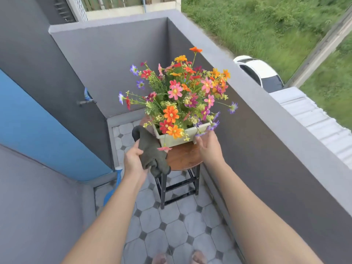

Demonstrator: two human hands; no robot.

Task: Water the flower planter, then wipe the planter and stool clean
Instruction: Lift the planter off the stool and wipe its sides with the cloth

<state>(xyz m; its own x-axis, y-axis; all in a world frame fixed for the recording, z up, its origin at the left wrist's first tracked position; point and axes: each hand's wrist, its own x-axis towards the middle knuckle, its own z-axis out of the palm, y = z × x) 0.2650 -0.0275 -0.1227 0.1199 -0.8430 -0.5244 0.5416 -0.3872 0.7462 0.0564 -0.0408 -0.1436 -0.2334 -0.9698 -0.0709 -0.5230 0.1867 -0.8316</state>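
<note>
planter [179,139]: on stool [182,156]; flowers [175,92] hide its far side.
left hand [133,161]: grips dark cloth [152,155], which covers the stool's left edge.
right hand [208,147]: fingers relaxed by planter corner; contact unclear.

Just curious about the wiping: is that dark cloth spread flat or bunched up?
Bunched. The cloth hangs crumpled from the left hand, which grips it beside the planter.
</note>
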